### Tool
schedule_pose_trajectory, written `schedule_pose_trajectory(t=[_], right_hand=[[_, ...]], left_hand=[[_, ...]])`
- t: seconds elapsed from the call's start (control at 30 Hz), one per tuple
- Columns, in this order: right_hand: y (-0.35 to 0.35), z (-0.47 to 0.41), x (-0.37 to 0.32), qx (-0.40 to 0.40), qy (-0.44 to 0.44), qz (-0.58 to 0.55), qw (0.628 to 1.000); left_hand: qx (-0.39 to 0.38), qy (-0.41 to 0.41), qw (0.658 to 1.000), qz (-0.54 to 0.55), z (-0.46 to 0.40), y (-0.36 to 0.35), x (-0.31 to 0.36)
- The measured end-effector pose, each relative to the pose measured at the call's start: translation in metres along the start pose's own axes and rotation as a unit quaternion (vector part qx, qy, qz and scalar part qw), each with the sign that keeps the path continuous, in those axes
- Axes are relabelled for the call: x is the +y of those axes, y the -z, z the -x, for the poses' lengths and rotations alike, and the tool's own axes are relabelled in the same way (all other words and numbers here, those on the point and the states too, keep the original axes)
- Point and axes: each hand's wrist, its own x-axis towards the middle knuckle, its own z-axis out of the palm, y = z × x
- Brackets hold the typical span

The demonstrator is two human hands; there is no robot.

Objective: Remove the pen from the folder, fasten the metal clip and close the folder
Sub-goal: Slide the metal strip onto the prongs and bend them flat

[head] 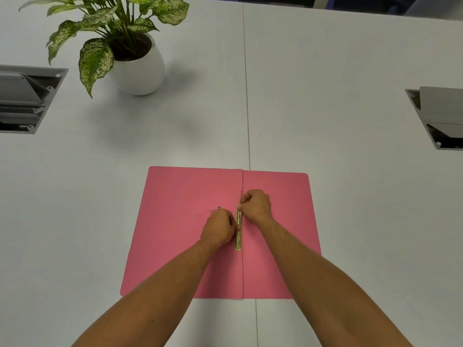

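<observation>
A pink folder (180,221) lies open and flat on the white table. A brass metal clip (238,240) runs along its centre fold. My left hand (220,229) is curled, and its fingertips press on the clip's middle from the left. My right hand (256,205) pinches the clip's upper end, where a thin metal prong (241,195) stands up. A small dark-tipped thin object (219,208) pokes out just above my left hand. I cannot tell whether it is the pen.
A potted plant in a white pot (139,68) stands at the back left. Grey cable boxes are sunk into the table at the far left (25,98) and far right (438,116). A seam (246,96) runs down the table's middle.
</observation>
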Motion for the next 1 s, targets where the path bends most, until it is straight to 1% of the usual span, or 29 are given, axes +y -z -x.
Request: schedule_pose_trajectory(t=[0.27,0.33,0.4,0.53,0.67,0.8,0.87,1.0], right_hand=[[-0.001,-0.005,0.000,0.008,-0.020,-0.017,1.000],[-0.003,-0.002,0.004,0.006,0.011,-0.010,1.000],[-0.007,0.005,0.013,0.009,0.059,-0.014,0.998],[-0.009,0.014,0.032,0.009,0.125,-0.011,0.992],[-0.008,0.026,0.037,-0.013,0.123,-0.028,0.992],[-0.010,0.045,0.048,0.007,0.123,-0.048,0.991],[-0.010,0.053,0.055,0.010,0.131,-0.032,0.991],[-0.014,0.064,0.064,-0.013,0.183,0.036,0.982]], left_hand=[[-0.004,0.000,1.000,-0.003,0.001,0.001,0.001],[0.001,-0.001,1.000,-0.006,0.000,0.001,0.000],[0.007,-0.003,1.000,-0.009,0.001,0.002,0.000],[-0.002,-0.002,1.000,-0.003,0.001,0.002,0.002],[-0.003,-0.007,1.000,-0.007,0.002,0.003,0.002],[0.007,-0.017,1.000,0.000,0.002,0.001,-0.001],[0.018,-0.020,1.000,-0.002,0.004,0.000,-0.002],[0.040,-0.022,0.999,-0.005,0.009,-0.003,-0.002]])
